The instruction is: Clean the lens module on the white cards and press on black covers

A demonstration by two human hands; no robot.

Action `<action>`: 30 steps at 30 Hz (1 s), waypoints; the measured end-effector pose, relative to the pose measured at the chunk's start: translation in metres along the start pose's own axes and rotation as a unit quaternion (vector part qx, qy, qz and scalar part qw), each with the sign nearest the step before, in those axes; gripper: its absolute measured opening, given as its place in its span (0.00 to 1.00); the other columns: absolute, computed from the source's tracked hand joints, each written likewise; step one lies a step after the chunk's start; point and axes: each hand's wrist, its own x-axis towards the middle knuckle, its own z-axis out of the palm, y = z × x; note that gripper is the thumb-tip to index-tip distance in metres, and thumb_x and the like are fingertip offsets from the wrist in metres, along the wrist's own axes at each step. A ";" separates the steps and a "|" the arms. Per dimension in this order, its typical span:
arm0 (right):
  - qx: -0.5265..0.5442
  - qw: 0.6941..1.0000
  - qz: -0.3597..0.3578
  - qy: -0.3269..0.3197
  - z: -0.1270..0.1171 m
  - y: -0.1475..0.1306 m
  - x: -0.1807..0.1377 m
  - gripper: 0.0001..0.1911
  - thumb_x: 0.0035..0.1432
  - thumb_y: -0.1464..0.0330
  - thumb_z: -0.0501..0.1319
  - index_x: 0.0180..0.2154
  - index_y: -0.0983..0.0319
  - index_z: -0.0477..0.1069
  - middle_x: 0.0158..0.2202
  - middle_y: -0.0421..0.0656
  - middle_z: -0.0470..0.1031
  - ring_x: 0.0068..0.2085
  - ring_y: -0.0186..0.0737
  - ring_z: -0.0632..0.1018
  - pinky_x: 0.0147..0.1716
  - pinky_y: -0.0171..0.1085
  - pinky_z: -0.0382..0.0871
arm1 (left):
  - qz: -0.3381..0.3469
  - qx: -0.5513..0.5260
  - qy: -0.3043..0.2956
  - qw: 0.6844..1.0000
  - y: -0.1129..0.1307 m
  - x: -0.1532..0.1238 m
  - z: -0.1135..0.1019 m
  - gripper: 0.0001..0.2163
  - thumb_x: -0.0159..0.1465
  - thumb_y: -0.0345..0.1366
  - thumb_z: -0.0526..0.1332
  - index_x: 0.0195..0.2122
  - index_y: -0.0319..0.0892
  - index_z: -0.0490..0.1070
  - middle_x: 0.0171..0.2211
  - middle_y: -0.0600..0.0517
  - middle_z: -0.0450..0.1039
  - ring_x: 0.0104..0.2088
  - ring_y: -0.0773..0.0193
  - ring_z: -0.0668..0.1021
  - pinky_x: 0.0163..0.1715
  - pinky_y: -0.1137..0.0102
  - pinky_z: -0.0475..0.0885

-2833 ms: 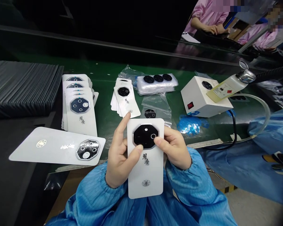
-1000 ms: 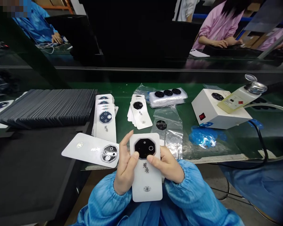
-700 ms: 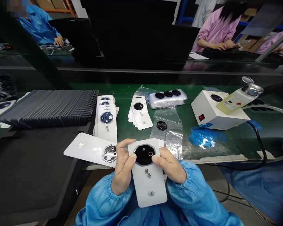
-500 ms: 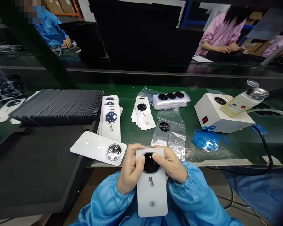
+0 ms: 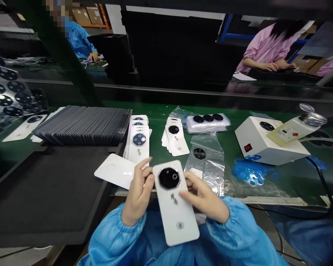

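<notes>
Both my hands hold one white phone back cover (image 5: 177, 210) with a black octagonal camera lens (image 5: 169, 177) near its top. My left hand (image 5: 137, 195) grips its left edge, fingers curled and forefinger raised. My right hand (image 5: 204, 197) holds the right edge, thumb lying on the cover below the lens. Behind my left hand another white cover (image 5: 115, 170) lies flat over the table's edge.
On the green belt (image 5: 155, 114) lie two stacks of white covers (image 5: 138, 142) (image 5: 175, 139), plastic bags with lenses (image 5: 207, 123), blue film scraps (image 5: 248, 173) and a white box with a red switch (image 5: 259, 142). A row of dark trays (image 5: 83, 125) sits left. Other people work behind.
The cover I hold has tilted, its bottom swinging right, and my thumbs have come off the lens. My head has lifted and turned, so the table appears shifted right and down.
</notes>
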 end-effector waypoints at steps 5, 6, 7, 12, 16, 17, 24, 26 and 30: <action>-0.094 0.987 0.028 0.129 -0.062 -0.018 0.064 0.23 0.58 0.68 0.59 0.53 0.62 0.57 0.35 0.42 0.74 0.35 0.38 0.77 0.33 0.38 0.74 | 0.082 0.215 -0.088 0.969 -0.010 0.007 -0.032 0.32 0.59 0.38 0.61 0.64 0.48 0.50 0.64 0.43 0.55 0.65 0.45 0.54 0.60 0.49 0.49; -0.119 0.981 0.042 0.146 -0.073 -0.018 0.082 0.21 0.58 0.68 0.60 0.53 0.63 0.59 0.35 0.42 0.74 0.34 0.37 0.77 0.33 0.38 0.73 | 0.087 0.252 -0.113 0.957 -0.012 0.009 -0.034 0.33 0.57 0.36 0.62 0.63 0.47 0.52 0.65 0.44 0.54 0.66 0.44 0.51 0.60 0.47 0.47; -0.144 0.975 0.053 0.158 -0.082 -0.018 0.099 0.18 0.60 0.67 0.59 0.51 0.64 0.62 0.37 0.43 0.73 0.34 0.36 0.76 0.34 0.39 0.74 | 0.088 0.284 -0.133 0.945 -0.014 0.010 -0.034 0.33 0.56 0.34 0.62 0.63 0.47 0.54 0.65 0.43 0.55 0.66 0.43 0.49 0.60 0.45 0.45; -0.281 0.935 0.067 0.204 -0.095 -0.009 0.142 0.17 0.62 0.62 0.57 0.50 0.63 0.65 0.48 0.46 0.70 0.45 0.40 0.74 0.43 0.45 0.72 | 0.069 0.388 -0.184 0.900 -0.015 0.018 -0.029 0.37 0.52 0.29 0.63 0.63 0.46 0.54 0.62 0.44 0.60 0.65 0.42 0.52 0.58 0.38 0.39; -0.375 0.906 0.049 0.191 -0.092 -0.003 0.123 0.18 0.61 0.62 0.57 0.51 0.62 0.65 0.51 0.47 0.68 0.48 0.43 0.73 0.47 0.48 0.70 | 0.066 0.422 -0.218 0.878 -0.011 0.021 -0.031 0.36 0.53 0.28 0.62 0.63 0.51 0.53 0.60 0.48 0.64 0.64 0.47 0.58 0.59 0.38 0.38; -0.391 0.902 0.045 0.177 -0.090 -0.002 0.116 0.17 0.61 0.62 0.57 0.51 0.62 0.65 0.51 0.47 0.68 0.48 0.43 0.73 0.47 0.48 0.70 | 0.068 0.427 -0.225 0.873 -0.011 0.021 -0.032 0.36 0.53 0.28 0.61 0.63 0.51 0.53 0.60 0.48 0.65 0.63 0.47 0.59 0.59 0.38 0.38; -0.439 0.896 0.004 0.070 -0.069 -0.010 0.078 0.16 0.61 0.63 0.58 0.48 0.63 0.67 0.49 0.46 0.69 0.49 0.43 0.73 0.49 0.49 0.68 | 0.090 0.454 -0.236 0.855 -0.014 0.018 -0.027 0.38 0.48 0.23 0.61 0.61 0.53 0.56 0.59 0.48 0.66 0.62 0.43 0.60 0.55 0.32 0.40; -0.433 0.900 -0.018 0.049 -0.064 -0.020 0.068 0.16 0.60 0.65 0.59 0.48 0.64 0.67 0.49 0.48 0.70 0.49 0.45 0.72 0.50 0.51 0.66 | 0.113 0.453 -0.228 0.854 -0.015 0.019 -0.029 0.36 0.50 0.24 0.61 0.61 0.54 0.56 0.58 0.48 0.67 0.62 0.45 0.62 0.56 0.33 0.40; -0.387 0.919 -0.071 -0.029 -0.048 -0.032 0.037 0.20 0.56 0.66 0.61 0.49 0.66 0.68 0.48 0.51 0.72 0.49 0.47 0.73 0.51 0.46 0.66 | 0.168 0.449 -0.192 0.857 -0.003 0.024 -0.037 0.30 0.60 0.34 0.58 0.63 0.49 0.49 0.57 0.43 0.66 0.59 0.50 0.66 0.59 0.37 0.38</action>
